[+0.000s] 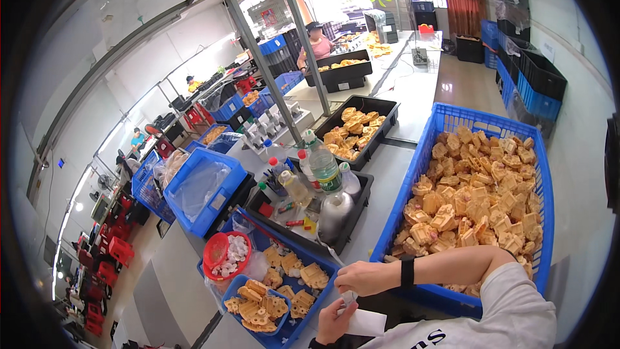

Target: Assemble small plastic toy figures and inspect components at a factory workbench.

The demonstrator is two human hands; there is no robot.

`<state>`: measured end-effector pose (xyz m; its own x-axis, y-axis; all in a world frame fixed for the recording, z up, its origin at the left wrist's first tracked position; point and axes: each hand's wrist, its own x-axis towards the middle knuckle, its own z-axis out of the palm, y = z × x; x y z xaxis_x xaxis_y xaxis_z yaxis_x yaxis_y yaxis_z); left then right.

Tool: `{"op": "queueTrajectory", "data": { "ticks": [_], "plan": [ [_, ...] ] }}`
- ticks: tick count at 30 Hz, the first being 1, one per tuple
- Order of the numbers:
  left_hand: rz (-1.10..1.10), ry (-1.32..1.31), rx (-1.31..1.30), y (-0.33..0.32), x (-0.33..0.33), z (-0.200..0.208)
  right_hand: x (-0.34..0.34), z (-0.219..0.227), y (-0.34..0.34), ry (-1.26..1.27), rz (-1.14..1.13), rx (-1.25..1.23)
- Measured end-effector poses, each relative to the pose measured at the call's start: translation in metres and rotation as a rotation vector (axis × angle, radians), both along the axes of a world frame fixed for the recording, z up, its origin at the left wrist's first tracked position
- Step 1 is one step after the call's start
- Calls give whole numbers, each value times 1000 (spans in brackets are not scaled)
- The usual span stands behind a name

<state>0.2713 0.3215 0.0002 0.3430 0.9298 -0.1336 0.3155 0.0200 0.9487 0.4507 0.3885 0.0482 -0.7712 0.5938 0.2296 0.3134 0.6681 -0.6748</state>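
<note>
My right hand [361, 278], a black band round its wrist, is closed in a pinch. A thin whitish stick-like tool [336, 258] sticks up from its fingers; its kind is unclear. Just below, my left hand [332, 323] is closed round a small pale piece [349, 297], too small to name. A white sheet of paper or cloth [367, 323] hangs beside the left fingers. Both hands are above the right edge of a blue tray [303, 318]. In it lie tan molded parts [314, 276], a smaller blue basket [281, 329] of them, and a red bowl [206, 260] of small white pieces.
A large blue crate [387, 220] full of tan parts stands at my right. Ahead, a black tray [363, 210] holds bottles and a white jar. Beyond is another black bin [392, 116] of tan parts. A metal post [258, 58] rises near the bench; a co-worker [318, 42] sits farther off.
</note>
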Motion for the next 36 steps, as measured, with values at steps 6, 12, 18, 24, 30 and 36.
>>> {"op": "queueTrajectory", "data": {
  "ticks": [6,12,18,24,30,36],
  "plan": [
    [-58,-217,-56,-3,-29,-8,-20,19,-11,110,132,57],
    [-41,-154,62,4,-56,9,-54,57,-21,-62,-148,47],
    [-57,-121,66,4,-64,9,-65,29,-13,20,20,174],
    [-53,-122,65,9,-71,4,-69,53,-21,-140,-179,-69],
    [-94,-136,22,12,-70,7,-57,34,-13,50,25,36],
    [-134,-171,-17,13,-68,6,-52,37,-22,243,61,30]
  ]
}}
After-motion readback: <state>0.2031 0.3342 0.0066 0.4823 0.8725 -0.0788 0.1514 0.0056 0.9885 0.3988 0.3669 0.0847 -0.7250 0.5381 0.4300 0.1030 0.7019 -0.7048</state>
